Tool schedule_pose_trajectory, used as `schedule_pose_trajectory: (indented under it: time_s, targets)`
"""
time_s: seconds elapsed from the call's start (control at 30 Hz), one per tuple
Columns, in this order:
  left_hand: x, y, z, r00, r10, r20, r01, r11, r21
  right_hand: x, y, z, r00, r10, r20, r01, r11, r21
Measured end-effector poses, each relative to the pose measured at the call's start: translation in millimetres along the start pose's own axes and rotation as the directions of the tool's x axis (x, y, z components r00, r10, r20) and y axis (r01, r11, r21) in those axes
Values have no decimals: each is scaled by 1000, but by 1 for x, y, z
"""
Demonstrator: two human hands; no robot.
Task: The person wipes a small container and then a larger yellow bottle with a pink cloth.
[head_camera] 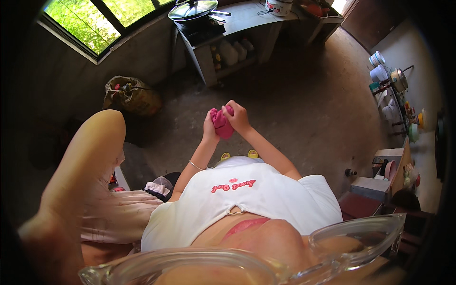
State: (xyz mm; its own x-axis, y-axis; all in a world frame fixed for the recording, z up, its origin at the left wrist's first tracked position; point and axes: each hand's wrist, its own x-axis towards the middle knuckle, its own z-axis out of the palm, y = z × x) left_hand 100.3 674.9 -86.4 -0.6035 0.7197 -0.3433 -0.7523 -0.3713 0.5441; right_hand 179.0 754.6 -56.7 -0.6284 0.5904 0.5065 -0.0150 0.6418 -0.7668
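A bunched pink cloth [224,130] is held up in front of me, over the floor. My left hand [210,127], with a bracelet on its wrist, grips the cloth along its left side. My right hand [237,116] wraps over its upper right side, fingers curled onto the fabric. Both arms reach out past my white shirt [270,192]. Below the hands, the tips of my yellow sandals [253,154] show beyond the shirt. Folds of the cloth are partly hidden by the fingers.
At left, close to the camera, is another person's bent arm [85,153]. An open sack [131,96] stands by the wall. Ahead, a counter [245,16] bears a lidded pan [194,10] and a pot [279,7]. Boxes [370,188] lie at right.
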Motion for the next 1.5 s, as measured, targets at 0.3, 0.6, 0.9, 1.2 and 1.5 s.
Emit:
schedule_pose_trajectory:
  time_s: [0.3, 0.6, 0.9, 1.2, 1.5]
  targets:
    - [25, -3, -56, 966, -63, 251, 124, 963, -238, 16, -25, 24, 985, -172, 27, 168, 981, 100]
    - [19, -6, -16, 828, 93, 553, 78, 958, -278, 13, -46, -4, 958, -277, 78, 266, 955, 129]
    - [31, -15, -42, 740, 113, 663, 197, 906, -375, 17, -70, -22, 896, -424, 133, 412, 904, 113]
    - [57, -43, -61, 862, 21, 507, 142, 949, -281, 20, -62, -27, 919, -381, 101, 375, 924, 68]
    - [14, -5, 12, 986, -151, 67, 154, 987, -43, 24, -39, -44, 984, -171, 40, 173, 984, -47]
